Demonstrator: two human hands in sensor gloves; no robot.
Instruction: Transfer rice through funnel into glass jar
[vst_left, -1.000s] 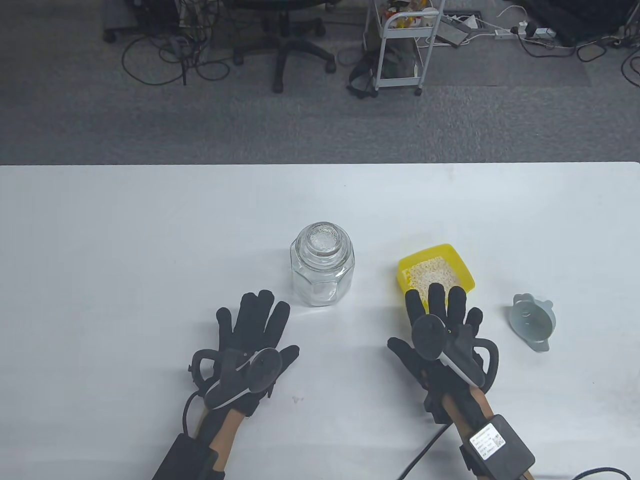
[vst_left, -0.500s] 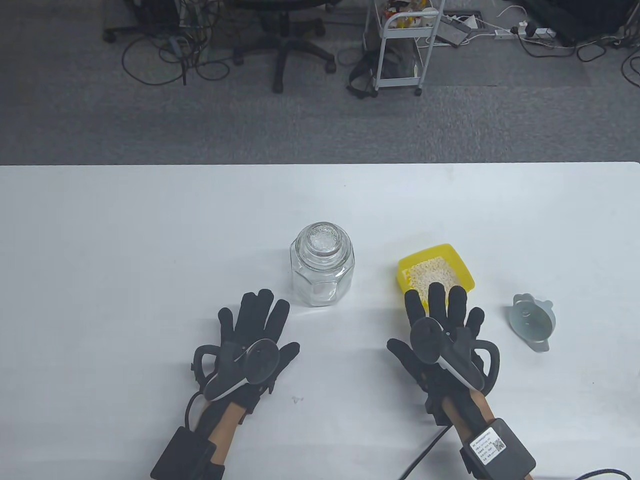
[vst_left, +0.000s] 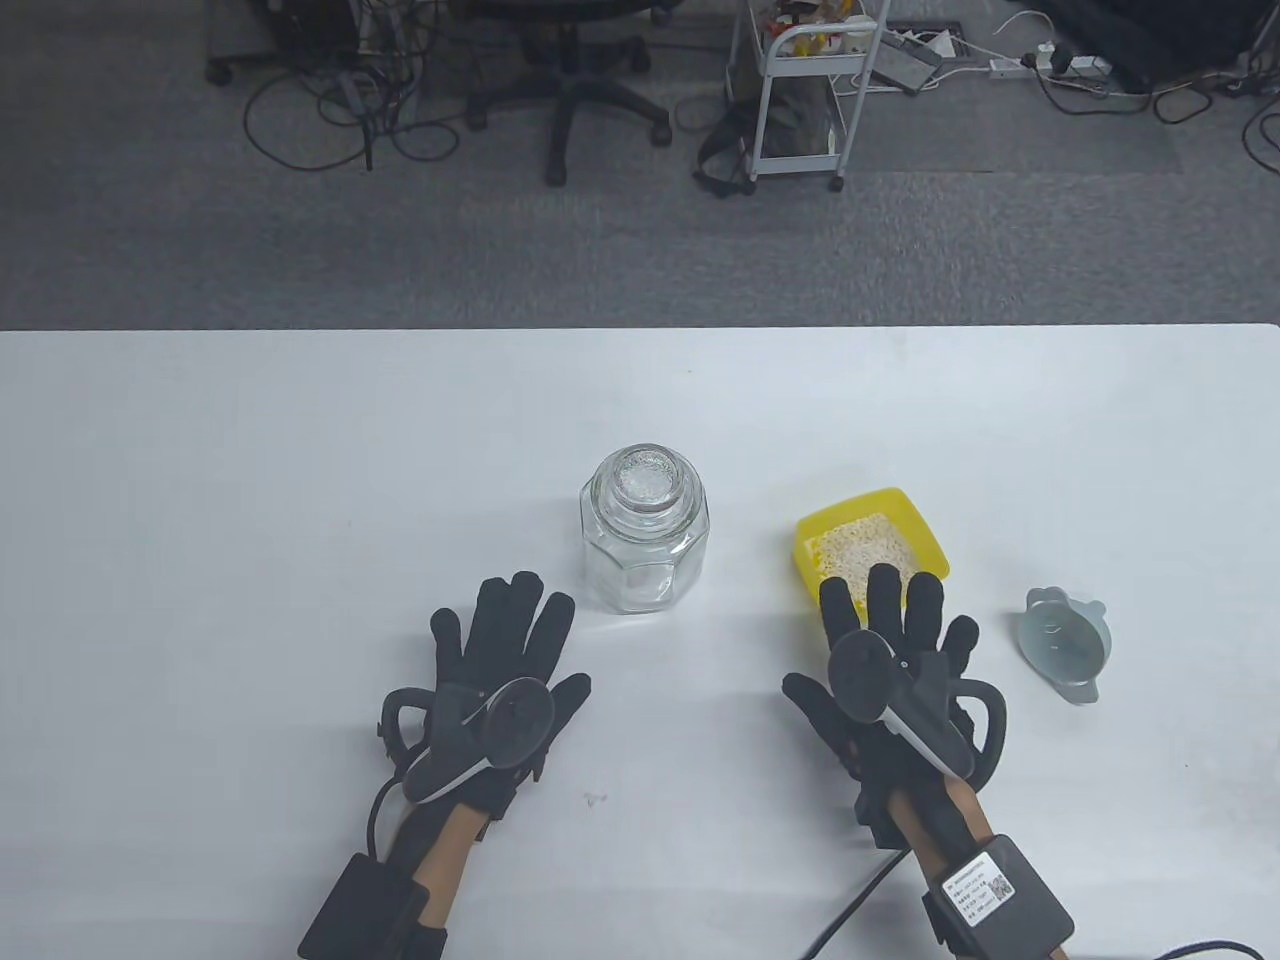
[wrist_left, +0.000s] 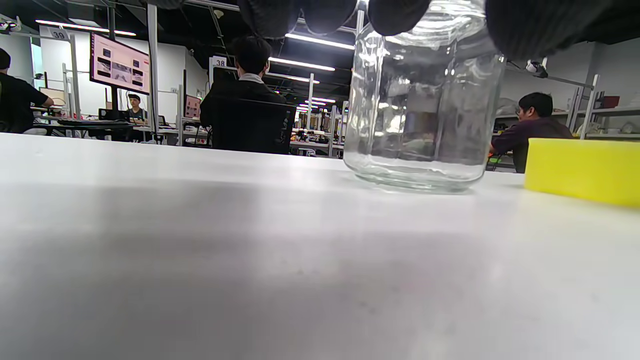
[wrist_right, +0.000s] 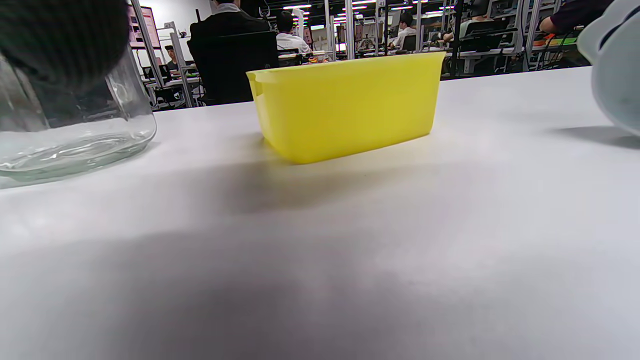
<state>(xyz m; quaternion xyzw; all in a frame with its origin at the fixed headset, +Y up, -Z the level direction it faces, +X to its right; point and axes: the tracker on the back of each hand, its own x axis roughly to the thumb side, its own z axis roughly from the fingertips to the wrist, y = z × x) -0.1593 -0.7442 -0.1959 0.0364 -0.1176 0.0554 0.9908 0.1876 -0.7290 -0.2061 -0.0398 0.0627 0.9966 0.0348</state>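
Resting flat with fingers spread, your left hand (vst_left: 500, 665) and right hand (vst_left: 885, 665) grasp nothing, parked toward the table's (vst_left: 250, 480) near edge, seemingly ready to start. The glass jar (vst_left: 645, 530), lidded and seemingly empty, stands mid-table just beyond your left fingertips. The yellow tub (vst_left: 870, 540) holds the rice (vst_left: 865, 548) at your right fingertips, and the grey funnel (vst_left: 1065, 645), empty, lies toward the right edge.

Grey carpet (vst_left: 400, 250), office chair (vst_left: 570, 80), white cart (vst_left: 800, 100)

Lidded jar (vst_left: 645, 541) – rice tub (vst_left: 870, 545) – funnel (vst_left: 1066, 643) rightmost
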